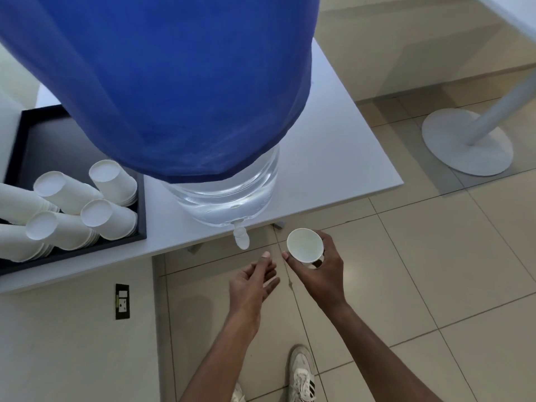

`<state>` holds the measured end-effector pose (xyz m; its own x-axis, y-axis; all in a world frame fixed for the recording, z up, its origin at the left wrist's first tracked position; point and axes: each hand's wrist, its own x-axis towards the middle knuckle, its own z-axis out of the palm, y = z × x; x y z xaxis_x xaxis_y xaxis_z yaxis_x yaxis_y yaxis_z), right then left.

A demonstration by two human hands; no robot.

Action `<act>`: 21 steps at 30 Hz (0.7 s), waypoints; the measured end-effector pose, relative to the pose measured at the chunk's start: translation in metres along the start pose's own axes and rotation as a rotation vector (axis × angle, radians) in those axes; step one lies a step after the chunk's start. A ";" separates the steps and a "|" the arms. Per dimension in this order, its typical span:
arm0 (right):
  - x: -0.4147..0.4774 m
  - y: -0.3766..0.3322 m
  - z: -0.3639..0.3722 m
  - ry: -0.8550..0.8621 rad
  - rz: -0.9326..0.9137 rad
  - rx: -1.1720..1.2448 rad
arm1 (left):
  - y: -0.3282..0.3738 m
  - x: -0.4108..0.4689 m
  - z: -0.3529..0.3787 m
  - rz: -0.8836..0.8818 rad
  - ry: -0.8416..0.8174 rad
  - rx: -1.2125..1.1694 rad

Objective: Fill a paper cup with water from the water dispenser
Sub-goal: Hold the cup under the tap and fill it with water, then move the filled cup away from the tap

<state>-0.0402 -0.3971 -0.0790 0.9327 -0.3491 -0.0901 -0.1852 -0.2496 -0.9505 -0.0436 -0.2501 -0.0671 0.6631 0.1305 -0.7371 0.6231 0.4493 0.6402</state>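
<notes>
A large clear water dispenser jug [229, 195] under a blue cloth cover [162, 76] stands at the front edge of a white table [333, 158]. Its white tap [241, 238] hangs over the table edge. My right hand [319, 271] grips a white paper cup [304, 245], held upright to the right of the tap and slightly below it; the cup looks empty. My left hand [255, 280] is below the tap with its fingers apart, holding nothing and not touching the tap.
A black tray [37, 132] at the left of the table holds several stacks of upturned white paper cups [95, 210]. A round white table base [467, 140] stands on the tiled floor at right. A wall socket [122, 300] sits below the table edge.
</notes>
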 end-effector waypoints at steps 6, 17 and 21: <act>0.023 -0.033 -0.039 0.013 -0.026 0.037 | 0.014 -0.015 0.070 -0.064 -0.227 -0.067; 0.110 -0.070 -0.069 -0.048 -0.102 0.035 | 0.064 0.005 0.154 -0.030 -0.214 -0.134; 0.146 -0.069 -0.073 -0.096 -0.117 0.012 | 0.079 0.025 0.173 -0.020 -0.175 -0.153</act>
<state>0.0857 -0.4966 -0.0050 0.9731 -0.2302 -0.0060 -0.0704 -0.2725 -0.9596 0.0938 -0.3636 0.0030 0.7212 -0.0289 -0.6921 0.5757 0.5808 0.5756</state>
